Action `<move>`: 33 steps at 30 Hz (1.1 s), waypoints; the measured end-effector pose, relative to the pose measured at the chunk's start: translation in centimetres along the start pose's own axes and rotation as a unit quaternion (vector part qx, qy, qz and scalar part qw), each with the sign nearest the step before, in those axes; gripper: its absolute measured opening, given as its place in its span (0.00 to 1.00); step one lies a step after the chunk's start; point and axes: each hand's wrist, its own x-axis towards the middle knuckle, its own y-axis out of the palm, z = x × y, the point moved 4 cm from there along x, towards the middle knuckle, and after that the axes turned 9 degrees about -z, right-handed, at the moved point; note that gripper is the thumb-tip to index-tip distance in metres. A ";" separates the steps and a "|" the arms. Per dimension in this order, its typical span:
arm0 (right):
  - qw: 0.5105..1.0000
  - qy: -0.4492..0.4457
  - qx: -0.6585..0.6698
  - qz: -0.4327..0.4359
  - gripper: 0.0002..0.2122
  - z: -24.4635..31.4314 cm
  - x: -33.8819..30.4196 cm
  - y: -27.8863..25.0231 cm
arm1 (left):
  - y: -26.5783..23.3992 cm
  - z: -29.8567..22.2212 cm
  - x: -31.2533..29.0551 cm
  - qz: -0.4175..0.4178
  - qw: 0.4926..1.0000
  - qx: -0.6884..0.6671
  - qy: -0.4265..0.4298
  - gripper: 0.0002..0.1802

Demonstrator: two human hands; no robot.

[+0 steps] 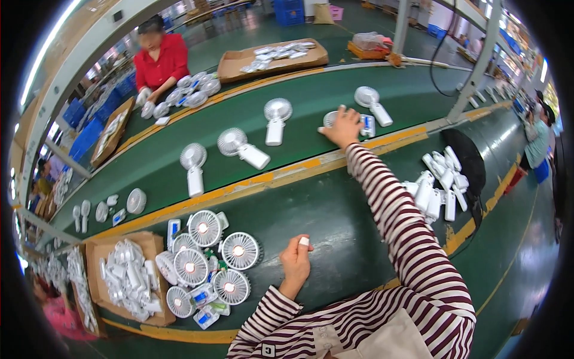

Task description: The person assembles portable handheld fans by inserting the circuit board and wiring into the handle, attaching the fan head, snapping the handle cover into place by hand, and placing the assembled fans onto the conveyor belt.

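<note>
The right hand (345, 127), fingers spread, covers a fan (329, 119) on the belt (311, 157); from here I can't tell whether it grips. The left hand (295, 263) curls nearly closed over the bench (335, 206), nothing showing in it. Left of it, fan heads (240, 252) crowd together, probably for easy reach; beyond it, fans (275, 133) lie spaced apart, perhaps so each lifts singly. Any print on the blue parts (204, 293) is too small to read.

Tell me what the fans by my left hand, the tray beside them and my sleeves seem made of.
Fans: likely plastic, smooth and white, with thin moulded-looking grilles. Tray: probably cardboard, matt brown, with folded walls. Sleeves: soft striped cloth, stripes bending around the arms; fibre unclear.
</note>
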 end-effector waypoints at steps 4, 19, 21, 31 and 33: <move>0.998 -0.040 0.019 0.036 0.42 -2.7 0.1 0.6 | 0.4 -0.2 -0.2 0.004 1.000 0.006 -0.015 0.09; 0.803 -0.435 0.361 0.186 0.37 0.0 -24.6 -13.3 | -2.8 -2.3 1.1 -0.105 0.969 -0.204 -0.089 0.14; 0.814 -0.457 0.286 0.216 0.34 -2.5 -25.5 -14.1 | -3.1 -3.4 1.1 -0.090 0.981 -0.166 -0.051 0.13; 0.933 -0.188 0.286 0.114 0.22 -8.6 -25.3 -16.3 | -2.0 -7.1 1.5 -0.007 0.905 0.393 0.162 0.26; 0.942 -0.201 0.240 0.121 0.32 -7.7 -26.6 -15.7 | -2.0 -6.0 1.4 0.005 0.893 0.423 0.153 0.31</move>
